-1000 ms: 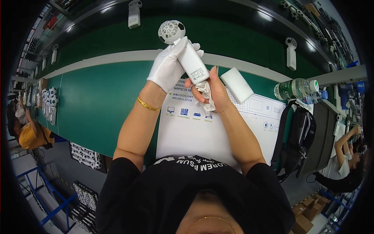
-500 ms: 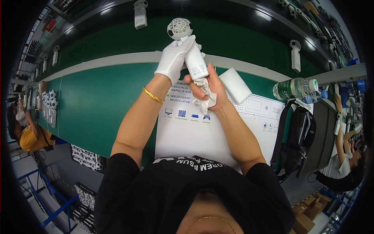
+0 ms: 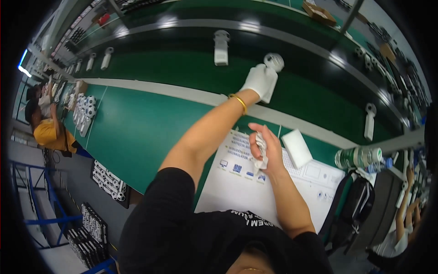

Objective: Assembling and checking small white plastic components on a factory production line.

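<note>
My left hand (image 3: 257, 81), in a white glove with a gold bangle at the wrist, reaches out over the dark green belt. It is closed around a white handheld fan (image 3: 274, 62), whose round head points away from me; the glove covers part of its handle. Nearer me, over the printed white sheet (image 3: 232, 191), my bare right hand (image 3: 273, 148) grips a crumpled white cloth (image 3: 261, 148). A white foam-like block (image 3: 297, 149) lies just right of that hand.
Another white fan (image 3: 221, 49) lies on the belt (image 3: 182, 59), with more farther along both ways. A plastic bottle (image 3: 360, 157) and a black bag (image 3: 358, 201) are at the right. Several ball-patterned fans (image 3: 85, 112) stand on the green table (image 3: 137, 123) at the left, near co-workers.
My left hand has carried the fan away from my right hand and out over the belt. My right hand keeps the cloth. The whole view has swung.
</note>
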A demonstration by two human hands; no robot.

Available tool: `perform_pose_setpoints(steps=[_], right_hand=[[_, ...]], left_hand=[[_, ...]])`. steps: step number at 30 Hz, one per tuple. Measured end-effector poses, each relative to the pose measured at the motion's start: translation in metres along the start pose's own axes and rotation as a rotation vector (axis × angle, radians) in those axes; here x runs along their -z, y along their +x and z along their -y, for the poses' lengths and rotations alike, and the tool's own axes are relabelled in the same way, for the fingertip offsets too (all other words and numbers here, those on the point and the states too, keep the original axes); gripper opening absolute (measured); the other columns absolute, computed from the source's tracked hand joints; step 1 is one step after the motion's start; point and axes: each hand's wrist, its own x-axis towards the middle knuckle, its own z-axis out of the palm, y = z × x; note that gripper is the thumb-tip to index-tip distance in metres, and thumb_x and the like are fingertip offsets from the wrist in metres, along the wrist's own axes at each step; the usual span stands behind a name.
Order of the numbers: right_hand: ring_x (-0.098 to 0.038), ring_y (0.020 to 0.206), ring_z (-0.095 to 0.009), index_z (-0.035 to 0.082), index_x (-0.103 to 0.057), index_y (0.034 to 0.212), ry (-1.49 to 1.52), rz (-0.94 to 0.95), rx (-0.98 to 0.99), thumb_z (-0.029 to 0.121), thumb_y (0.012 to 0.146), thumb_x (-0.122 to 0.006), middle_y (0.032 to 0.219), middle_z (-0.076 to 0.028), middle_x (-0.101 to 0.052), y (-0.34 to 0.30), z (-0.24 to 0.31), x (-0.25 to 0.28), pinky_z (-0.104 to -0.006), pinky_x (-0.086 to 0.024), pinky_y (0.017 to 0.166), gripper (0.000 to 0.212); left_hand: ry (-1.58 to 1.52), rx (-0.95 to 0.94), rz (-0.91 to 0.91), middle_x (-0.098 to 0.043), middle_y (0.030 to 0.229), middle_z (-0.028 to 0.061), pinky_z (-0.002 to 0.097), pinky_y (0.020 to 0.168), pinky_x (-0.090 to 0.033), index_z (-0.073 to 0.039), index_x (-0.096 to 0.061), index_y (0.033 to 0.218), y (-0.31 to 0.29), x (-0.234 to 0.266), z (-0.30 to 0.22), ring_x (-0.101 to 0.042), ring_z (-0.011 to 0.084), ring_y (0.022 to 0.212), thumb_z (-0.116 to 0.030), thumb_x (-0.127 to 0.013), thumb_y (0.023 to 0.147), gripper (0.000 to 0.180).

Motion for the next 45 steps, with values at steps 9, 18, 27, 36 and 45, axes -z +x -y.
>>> perform_pose_setpoints(steps=[9,18,27,36,45], right_hand=[[-0.040,0.044,-0.008,-0.002,-0.055,0.115,-0.030,-0.035,-0.040,0.027,0.101,-0.043,0.075,-0.007,-0.057,0.000,0.005,-0.006,-0.0198,-0.029,0.037,0.035],[-0.038,0.042,-0.009,-0.001,-0.056,0.115,-0.085,0.022,0.016,0.026,0.102,-0.041,0.075,-0.008,-0.058,0.002,-0.008,-0.005,-0.0194,-0.028,0.036,0.034],[-0.040,0.046,-0.009,0.001,-0.055,0.116,0.266,0.039,-0.069,0.028,0.102,-0.040,0.078,-0.006,-0.058,0.002,-0.003,0.019,-0.0204,-0.029,0.036,0.034],[-0.047,0.061,-0.009,-0.002,-0.055,0.117,-0.176,-0.111,0.510,0.021,0.099,-0.048,0.083,-0.005,-0.058,0.006,0.061,-0.061,-0.0206,-0.038,0.049,0.029],[-0.064,0.083,-0.017,0.006,-0.068,0.103,-1.668,0.024,1.218,0.006,0.086,-0.056,0.086,-0.011,-0.069,0.027,0.044,-0.074,-0.0323,-0.049,0.084,0.021]], left_hand=[[0.735,-0.284,-0.577,-0.045,0.136,0.0194,0.0456,0.091,-0.047,-0.005,-0.055,0.125,0.020,0.038,0.015,-0.048,0.0356,0.120,-0.033,-0.065,0.082,0.052],[0.475,0.215,-0.058,-0.057,0.117,0.0206,0.0528,0.081,-0.051,-0.004,-0.037,0.135,0.132,0.060,0.118,-0.061,0.0315,0.094,-0.020,-0.067,0.080,0.065],[-1.432,0.391,0.503,-0.060,0.089,0.0067,0.0376,0.068,-0.057,-0.010,-0.050,0.113,-0.104,0.095,0.011,-0.063,0.0189,0.076,-0.011,-0.062,0.090,0.026],[-0.279,0.233,0.082,-0.063,0.079,0.0114,0.0354,0.065,-0.052,-0.002,-0.055,0.096,-0.219,0.091,-0.019,-0.064,0.0243,0.072,-0.016,-0.069,0.079,0.026],[-0.273,-0.001,0.041,-0.065,0.088,0.0196,0.0421,0.071,-0.050,0.001,-0.053,0.101,-0.239,0.070,-0.042,-0.063,0.0388,0.083,-0.015,-0.064,0.078,0.030]])
